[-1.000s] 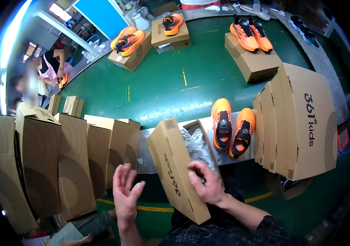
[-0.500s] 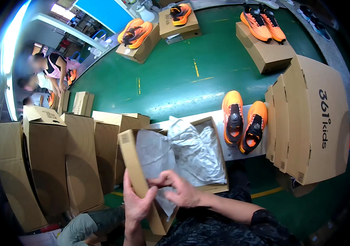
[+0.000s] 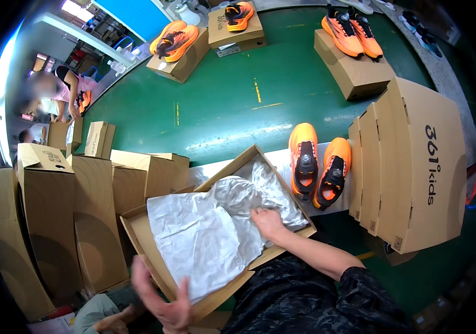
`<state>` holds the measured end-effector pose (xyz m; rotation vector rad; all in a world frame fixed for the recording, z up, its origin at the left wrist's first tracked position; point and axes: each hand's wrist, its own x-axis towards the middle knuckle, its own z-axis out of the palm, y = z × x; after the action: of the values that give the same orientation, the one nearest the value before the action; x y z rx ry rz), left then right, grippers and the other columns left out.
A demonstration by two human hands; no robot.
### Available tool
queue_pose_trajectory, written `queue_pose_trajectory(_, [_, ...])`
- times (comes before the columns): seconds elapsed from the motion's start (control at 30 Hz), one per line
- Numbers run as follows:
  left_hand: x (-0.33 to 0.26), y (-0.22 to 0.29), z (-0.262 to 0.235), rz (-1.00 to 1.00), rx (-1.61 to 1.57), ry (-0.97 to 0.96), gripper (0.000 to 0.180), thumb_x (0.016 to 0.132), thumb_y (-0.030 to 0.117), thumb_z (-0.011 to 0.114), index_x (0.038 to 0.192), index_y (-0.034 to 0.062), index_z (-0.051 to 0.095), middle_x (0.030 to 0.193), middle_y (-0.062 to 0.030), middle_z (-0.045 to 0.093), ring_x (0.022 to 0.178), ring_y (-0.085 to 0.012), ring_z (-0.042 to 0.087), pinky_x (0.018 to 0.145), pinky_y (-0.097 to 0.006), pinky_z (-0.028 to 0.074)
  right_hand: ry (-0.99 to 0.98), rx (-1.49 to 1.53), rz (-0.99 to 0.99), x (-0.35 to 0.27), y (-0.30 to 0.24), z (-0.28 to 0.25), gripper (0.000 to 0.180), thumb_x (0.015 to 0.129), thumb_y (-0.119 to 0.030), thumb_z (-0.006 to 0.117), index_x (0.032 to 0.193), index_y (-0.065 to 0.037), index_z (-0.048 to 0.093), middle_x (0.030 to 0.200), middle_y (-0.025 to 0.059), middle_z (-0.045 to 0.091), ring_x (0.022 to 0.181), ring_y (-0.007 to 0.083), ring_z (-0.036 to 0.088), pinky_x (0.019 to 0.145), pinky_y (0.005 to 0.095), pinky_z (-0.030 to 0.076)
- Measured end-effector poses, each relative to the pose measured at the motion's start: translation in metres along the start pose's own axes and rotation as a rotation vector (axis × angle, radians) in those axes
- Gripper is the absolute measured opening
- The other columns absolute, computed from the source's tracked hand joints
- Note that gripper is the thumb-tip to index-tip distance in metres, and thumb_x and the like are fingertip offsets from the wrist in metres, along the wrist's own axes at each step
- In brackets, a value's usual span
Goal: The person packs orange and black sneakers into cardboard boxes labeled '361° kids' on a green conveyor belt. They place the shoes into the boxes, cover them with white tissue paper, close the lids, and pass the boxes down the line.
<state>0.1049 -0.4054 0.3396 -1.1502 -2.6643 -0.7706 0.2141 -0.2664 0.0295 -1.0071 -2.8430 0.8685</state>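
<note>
An open brown shoe box (image 3: 292, 236) sits tilted in front of me, its attached lid (image 3: 132, 222) laid back to the left. Crumpled white wrapping paper (image 3: 193, 234) spreads across the box and over the lid. My right hand (image 3: 269, 224) presses on the paper inside the box, fingertips against it. At the lid's near left edge my left hand (image 3: 165, 303) is open, with fingers spread and nothing in it. Just right of the box stand two orange-and-black sneakers (image 3: 304, 161), side by side. Whatever lies under the paper is hidden.
Closed shoe boxes (image 3: 98, 222) stand in a row on the left. More boxes (image 3: 438, 161) are stacked on the right. Across the green table (image 3: 221, 106), orange sneakers (image 3: 352, 33) rest on boxes. Co-workers (image 3: 71, 83) stand at the far left.
The lid has swung down to the left and the paper now stretches over it. My left hand has let go of the lid and dropped lower left; my right hand has moved right onto the paper.
</note>
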Motion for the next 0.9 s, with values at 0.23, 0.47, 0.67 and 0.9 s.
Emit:
queue_pose_trajectory(0.23, [-0.027, 0.007, 0.05, 0.272, 0.324, -0.921, 0.061, 0.077, 0.023, 0.075, 0.126, -0.0043, 0.052, 0.132, -0.0243, 0.051, 0.125, -0.0434, 0.045, 0.103, -0.049, 0.038, 0.422, 0.782, 0.098, -0.035, 0.001, -0.098, 0.031, 0.079, -0.011, 0.064, 0.108, 0.001, 0.064, 0.096, 0.0214, 0.066, 0.083, 0.0385, 0.065, 0.073, 0.0415, 0.053])
queue_pose_trajectory(0.47, [-0.003, 0.067, 0.194, 0.452, -0.38, -0.648, 0.086, 0.074, 0.01, 0.076, 0.143, -0.0024, 0.028, 0.149, -0.0281, 0.02, 0.135, -0.0448, 0.031, 0.109, -0.043, 0.034, 0.638, 1.511, 0.278, -0.081, 0.024, -0.15, 0.026, 0.088, -0.003, 0.056, 0.114, 0.003, 0.059, 0.091, 0.0079, 0.064, 0.082, 0.0132, 0.061, 0.073, 0.0278, 0.05])
queue_pose_trajectory(0.67, [0.003, 0.108, 0.227, 0.393, -0.389, -0.695, 0.088, 0.07, 0.002, 0.07, 0.145, -0.001, 0.023, 0.142, -0.0275, 0.027, 0.121, -0.0455, 0.045, 0.1, -0.043, 0.043, 0.893, 0.377, 0.649, -0.111, 0.048, -0.144, 0.067, 0.081, -0.005, 0.064, 0.139, 0.005, 0.032, 0.139, 0.0297, 0.035, 0.13, 0.0469, 0.035, 0.107, 0.0486, 0.033])
queue_pose_trajectory(0.9, [-0.008, 0.11, 0.205, 0.103, -0.429, -0.679, 0.071, 0.078, 0.005, 0.066, 0.138, -0.0053, 0.031, 0.114, -0.0212, 0.045, 0.095, -0.036, 0.054, 0.08, -0.039, 0.048, 0.684, 0.275, 0.666, -0.064, 0.121, -0.101, 0.078, 0.075, -0.004, 0.069, 0.142, 0.003, 0.029, 0.139, 0.0313, 0.039, 0.122, 0.0486, 0.044, 0.1, 0.05, 0.04])
